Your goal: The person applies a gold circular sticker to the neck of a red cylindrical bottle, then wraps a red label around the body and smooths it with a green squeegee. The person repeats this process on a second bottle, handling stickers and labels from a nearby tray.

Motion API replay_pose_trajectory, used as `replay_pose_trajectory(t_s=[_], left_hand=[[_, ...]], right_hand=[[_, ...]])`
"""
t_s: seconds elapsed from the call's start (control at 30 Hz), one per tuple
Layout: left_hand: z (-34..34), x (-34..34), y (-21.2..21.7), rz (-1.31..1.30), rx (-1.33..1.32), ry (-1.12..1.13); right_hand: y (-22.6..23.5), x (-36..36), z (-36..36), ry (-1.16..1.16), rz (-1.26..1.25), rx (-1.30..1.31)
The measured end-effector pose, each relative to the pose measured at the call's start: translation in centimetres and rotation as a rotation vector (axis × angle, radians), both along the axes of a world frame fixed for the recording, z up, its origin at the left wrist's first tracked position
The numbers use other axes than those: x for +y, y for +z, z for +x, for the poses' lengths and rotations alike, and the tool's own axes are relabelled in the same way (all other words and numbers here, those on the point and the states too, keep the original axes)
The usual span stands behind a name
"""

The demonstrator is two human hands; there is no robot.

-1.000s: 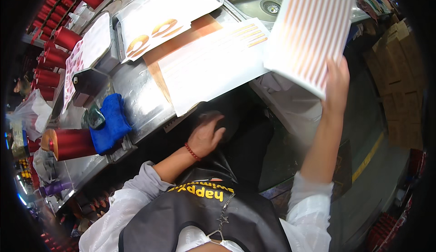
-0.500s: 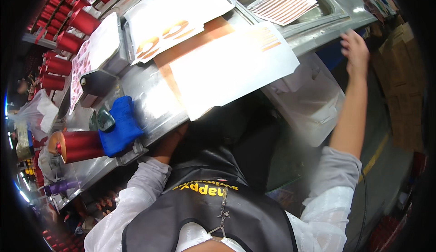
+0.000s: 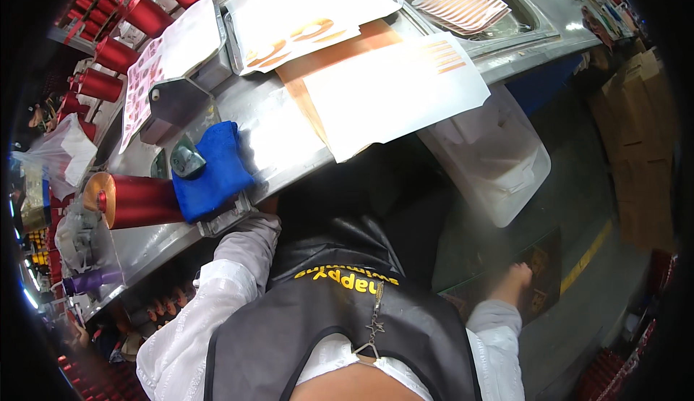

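My right hand (image 3: 516, 279) hangs low beside my apron, over the floor and apart from the table. It is blurred and its fingers do not show clearly. My left sleeve (image 3: 249, 238) reaches to the table's front edge, where the hand is hidden beneath it. Above that arm lie a folded blue cloth (image 3: 213, 173) and a dark green rounded tool (image 3: 187, 159). A white sheet with orange stripes at one corner (image 3: 397, 94) lies over an orange-brown sheet (image 3: 307, 108) and overhangs the front edge. A striped sheet (image 3: 463, 5) lies in a water-filled basin (image 3: 538, 21).
A red metallic cylinder (image 3: 144, 201) lies at the table's left end. Behind it are a sheet with pink prints (image 3: 148, 86) and a stack of white sheets (image 3: 311, 7). A whitish plastic bin (image 3: 506, 162) stands below the table; cardboard (image 3: 640, 148) is at right.
My right hand has dropped from near the table's right edge down beside my body. The view has shifted, and my left hand stays hidden under the table edge.
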State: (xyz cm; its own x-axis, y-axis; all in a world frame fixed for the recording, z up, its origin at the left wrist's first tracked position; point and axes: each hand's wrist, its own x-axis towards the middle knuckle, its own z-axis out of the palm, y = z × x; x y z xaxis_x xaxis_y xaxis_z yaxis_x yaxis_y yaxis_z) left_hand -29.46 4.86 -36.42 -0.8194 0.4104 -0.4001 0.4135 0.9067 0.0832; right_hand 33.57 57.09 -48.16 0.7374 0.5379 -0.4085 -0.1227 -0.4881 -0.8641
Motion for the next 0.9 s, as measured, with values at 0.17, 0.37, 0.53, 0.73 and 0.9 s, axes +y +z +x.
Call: replay_pose_trajectory(t_s=[0.17, 0.37, 0.53, 0.73, 0.9], left_hand=[[-0.5, -0.2, -0.2, 0.025, -0.007, 0.034], [-2.0, -0.6, -1.6, 0.048, -0.041, 0.079], [-1.6, -1.8, -0.2, 0.099, -0.097, 0.114], [2.2, -5.6, 2.2, 0.219, -0.093, 0.128], [6.5, -9.3, 2.5, 0.428, 0.043, 0.175]], right_hand=[[6.3, -3.1, -23.6, 0.417, 0.337, 0.472], [36.1, -0.8, -42.9, 1.337, 0.947, 0.556], [46.0, -6.4, -58.4, 2.056, 1.033, 0.071], [44.6, -20.5, -68.4, 2.761, 1.039, -0.124], [40.1, -29.0, -68.4, 2.974, 1.196, -0.52]])
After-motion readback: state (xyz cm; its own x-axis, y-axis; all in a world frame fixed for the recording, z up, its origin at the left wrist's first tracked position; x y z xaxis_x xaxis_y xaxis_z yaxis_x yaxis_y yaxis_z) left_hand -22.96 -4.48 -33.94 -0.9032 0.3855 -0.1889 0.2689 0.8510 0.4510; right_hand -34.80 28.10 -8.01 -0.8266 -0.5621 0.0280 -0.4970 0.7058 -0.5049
